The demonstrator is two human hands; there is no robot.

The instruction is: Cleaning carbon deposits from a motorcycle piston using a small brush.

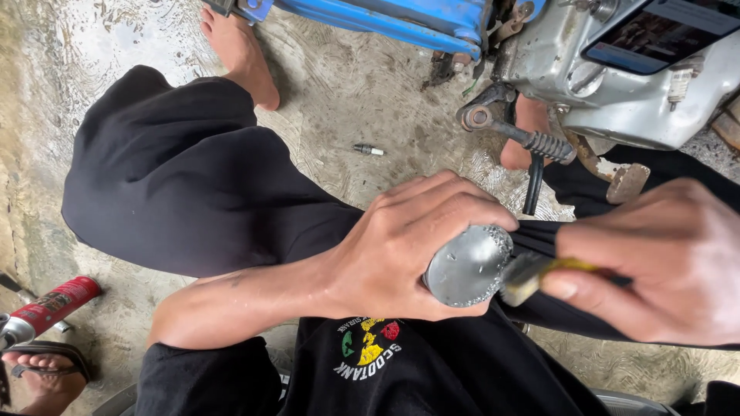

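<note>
My left hand [408, 246] grips a round silvery metal part [468, 266] with a flat, shiny face, held over my lap. My right hand [663, 262] holds a small brush with a yellow handle [539, 276], its end pressed against the edge of the metal part. Both hands are close together above my black trousers [193, 185].
A blue motorcycle frame [385, 15] and its grey engine [617, 85] with a foot peg [539, 142] stand ahead. A small spark plug [368, 149] lies on the wet concrete floor. A red spray can [50, 306] lies at the left beside another person's sandalled foot [42, 374].
</note>
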